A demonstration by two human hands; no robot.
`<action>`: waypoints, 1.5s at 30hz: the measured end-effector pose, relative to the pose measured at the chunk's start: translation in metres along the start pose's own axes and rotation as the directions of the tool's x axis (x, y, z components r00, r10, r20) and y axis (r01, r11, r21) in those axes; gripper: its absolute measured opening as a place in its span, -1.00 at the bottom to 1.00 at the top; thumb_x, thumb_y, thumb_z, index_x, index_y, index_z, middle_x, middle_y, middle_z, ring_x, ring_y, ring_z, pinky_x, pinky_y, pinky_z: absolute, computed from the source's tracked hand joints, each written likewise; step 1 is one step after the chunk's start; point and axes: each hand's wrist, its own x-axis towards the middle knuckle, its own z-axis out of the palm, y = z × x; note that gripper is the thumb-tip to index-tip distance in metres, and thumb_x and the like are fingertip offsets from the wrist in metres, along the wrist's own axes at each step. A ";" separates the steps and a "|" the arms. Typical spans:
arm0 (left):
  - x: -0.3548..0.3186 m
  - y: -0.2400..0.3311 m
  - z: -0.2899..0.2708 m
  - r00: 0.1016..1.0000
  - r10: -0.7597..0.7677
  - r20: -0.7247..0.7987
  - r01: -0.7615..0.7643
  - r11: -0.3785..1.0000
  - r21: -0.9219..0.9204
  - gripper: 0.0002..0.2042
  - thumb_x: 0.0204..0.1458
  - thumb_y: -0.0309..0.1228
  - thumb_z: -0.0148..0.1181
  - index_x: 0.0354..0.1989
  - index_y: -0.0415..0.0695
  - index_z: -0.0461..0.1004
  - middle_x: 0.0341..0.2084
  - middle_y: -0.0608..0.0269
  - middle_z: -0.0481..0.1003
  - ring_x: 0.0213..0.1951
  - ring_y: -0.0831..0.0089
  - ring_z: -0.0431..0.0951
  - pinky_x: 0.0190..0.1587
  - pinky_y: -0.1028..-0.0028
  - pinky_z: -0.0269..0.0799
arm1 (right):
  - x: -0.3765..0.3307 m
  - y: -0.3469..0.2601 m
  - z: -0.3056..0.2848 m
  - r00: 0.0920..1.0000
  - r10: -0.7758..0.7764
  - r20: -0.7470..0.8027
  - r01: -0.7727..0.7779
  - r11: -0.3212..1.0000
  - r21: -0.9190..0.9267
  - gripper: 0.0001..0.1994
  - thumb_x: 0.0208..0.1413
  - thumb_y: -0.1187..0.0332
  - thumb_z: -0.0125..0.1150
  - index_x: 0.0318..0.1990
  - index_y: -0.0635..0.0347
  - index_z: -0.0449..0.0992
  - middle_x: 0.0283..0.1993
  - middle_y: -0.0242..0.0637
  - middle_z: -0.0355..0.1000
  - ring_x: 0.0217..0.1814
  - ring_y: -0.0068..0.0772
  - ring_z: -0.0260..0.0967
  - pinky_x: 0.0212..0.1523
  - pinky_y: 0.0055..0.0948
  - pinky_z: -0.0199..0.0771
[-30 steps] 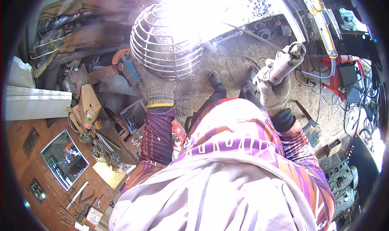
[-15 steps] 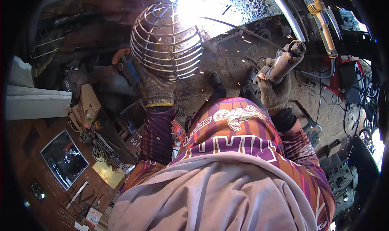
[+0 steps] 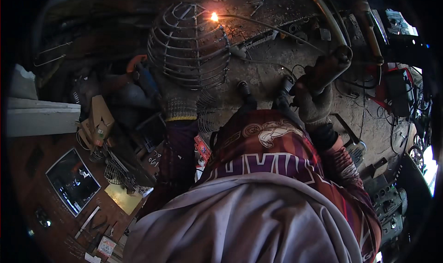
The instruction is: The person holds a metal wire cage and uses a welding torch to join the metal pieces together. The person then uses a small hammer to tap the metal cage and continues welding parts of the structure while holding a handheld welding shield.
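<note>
Gritty workshop floor (image 3: 267,74), gloved hands on wire cage (image 3: 189,46) and welding holder (image 3: 325,69).

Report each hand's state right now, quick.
Left hand: gloved, resting on the lower rim of the wire cage; whether it grips cannot be told.
Right hand: gloved, closed around the welding electrode holder.

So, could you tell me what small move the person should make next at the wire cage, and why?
Probably bring the rod tip back onto the glowing spot at the top of the wire cage. The left hand in a knit glove steadies the cage at its lower rim, and the right hand grips the electrode holder, so both are placed to weld.
</note>
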 end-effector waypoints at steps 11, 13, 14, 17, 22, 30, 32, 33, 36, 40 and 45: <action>-0.008 -0.001 0.005 0.985 0.081 -0.150 -0.074 0.996 0.050 -0.30 0.06 0.25 -0.07 0.27 0.04 0.21 0.25 0.18 0.23 0.21 0.11 0.28 0.19 0.01 0.28 | -0.003 -0.009 0.006 0.996 0.086 -0.034 -0.086 0.996 -0.011 -0.53 0.03 0.37 0.29 0.06 0.36 0.30 -0.34 -0.34 0.46 -0.37 -0.55 0.41 -0.31 -0.52 0.41; -0.009 0.000 0.007 0.987 0.059 -0.148 -0.058 0.998 0.015 -0.36 0.11 0.19 -0.10 0.26 0.04 0.22 0.22 0.19 0.27 0.18 0.13 0.33 0.16 0.03 0.33 | -0.003 -0.004 0.007 0.994 0.093 -0.049 -0.093 0.996 -0.006 -0.53 0.02 0.37 0.30 0.06 0.35 0.30 -0.34 -0.36 0.45 -0.36 -0.56 0.41 -0.31 -0.52 0.41; -0.005 0.000 -0.004 0.987 0.059 -0.147 -0.057 0.998 0.015 -0.36 0.11 0.19 -0.10 0.26 0.04 0.22 0.22 0.19 0.27 0.18 0.13 0.33 0.16 0.03 0.33 | -0.003 0.004 0.007 0.995 0.084 -0.054 -0.084 0.996 0.016 -0.52 0.01 0.37 0.32 0.05 0.33 0.31 -0.34 -0.38 0.45 -0.35 -0.57 0.41 -0.31 -0.53 0.41; -0.006 0.003 -0.014 0.994 0.054 0.096 -0.049 0.997 -0.053 -0.42 0.19 0.11 -0.12 0.30 0.07 0.17 0.27 0.19 0.19 0.21 0.15 0.29 0.19 0.04 0.32 | -0.003 0.005 0.004 0.994 0.110 -0.008 -0.109 0.990 0.093 -0.50 -0.01 0.35 0.39 0.05 0.30 0.31 -0.31 -0.40 0.42 -0.32 -0.60 0.39 -0.30 -0.59 0.40; -0.005 0.002 -0.013 0.998 0.067 -0.004 -0.067 0.998 -0.016 -0.40 0.17 0.13 -0.10 0.30 0.08 0.16 0.28 0.21 0.18 0.20 0.16 0.30 0.18 0.04 0.32 | -0.004 0.005 0.006 0.993 0.114 -0.002 -0.113 0.984 0.136 -0.50 0.00 0.34 0.38 0.06 0.30 0.31 -0.29 -0.38 0.42 -0.31 -0.60 0.39 -0.29 -0.60 0.40; -0.008 0.007 0.008 1.000 0.000 -0.025 0.001 1.000 0.017 -0.32 0.09 0.22 -0.04 0.29 0.08 0.18 0.26 0.21 0.21 0.19 0.14 0.30 0.16 -0.01 0.32 | -0.001 0.002 0.008 0.999 -0.003 -0.039 0.005 0.998 0.067 -0.53 0.05 0.34 0.27 0.06 0.31 0.24 -0.40 -0.26 0.41 -0.47 -0.52 0.37 -0.49 -0.53 0.37; -0.012 0.008 0.008 0.998 -0.016 -0.054 0.017 1.000 0.021 -0.31 0.07 0.23 -0.03 0.29 0.07 0.18 0.25 0.21 0.22 0.19 0.13 0.30 0.16 -0.02 0.31 | -0.002 0.004 0.010 0.997 -0.028 -0.065 0.039 0.984 0.174 -0.48 0.07 0.26 0.28 0.09 0.32 0.21 -0.40 -0.25 0.41 -0.51 -0.53 0.37 -0.57 -0.56 0.32; -0.010 0.007 0.007 0.999 -0.019 -0.051 0.020 1.000 0.019 -0.31 0.07 0.23 -0.03 0.29 0.07 0.18 0.25 0.21 0.22 0.19 0.13 0.30 0.16 -0.02 0.31 | -0.002 0.007 0.009 0.995 -0.048 -0.089 0.061 0.986 0.153 -0.48 0.08 0.27 0.27 0.10 0.32 0.21 -0.39 -0.26 0.41 -0.50 -0.51 0.39 -0.57 -0.56 0.33; -0.004 0.001 -0.002 0.998 -0.012 -0.065 0.014 1.000 0.023 -0.26 0.04 0.28 -0.09 0.28 0.03 0.19 0.26 0.14 0.20 0.21 0.02 0.26 0.17 -0.10 0.26 | -0.004 -0.001 0.006 0.995 0.019 -0.102 0.001 0.982 0.191 -0.50 0.06 0.36 0.26 0.11 0.32 0.22 -0.32 -0.30 0.41 -0.41 -0.53 0.38 -0.43 -0.55 0.36; -0.007 0.003 -0.007 0.999 -0.028 -0.030 0.029 0.999 0.017 -0.27 0.05 0.28 -0.10 0.30 0.05 0.16 0.27 0.15 0.19 0.23 0.05 0.24 0.19 -0.10 0.22 | -0.007 -0.005 0.003 0.988 0.121 -0.097 -0.097 0.971 0.220 -0.50 0.02 0.45 0.27 0.11 0.32 0.24 -0.27 -0.31 0.42 -0.32 -0.54 0.38 -0.30 -0.52 0.38; 0.001 0.004 -0.019 0.998 -0.031 0.047 0.028 0.998 0.053 -0.24 0.04 0.32 -0.13 0.31 0.07 0.15 0.28 0.17 0.17 0.24 0.06 0.22 0.22 -0.08 0.19 | -0.007 0.005 0.000 0.991 0.064 -0.115 -0.045 0.987 0.157 -0.52 0.05 0.41 0.23 0.11 0.32 0.23 -0.32 -0.28 0.42 -0.41 -0.49 0.42 -0.47 -0.56 0.39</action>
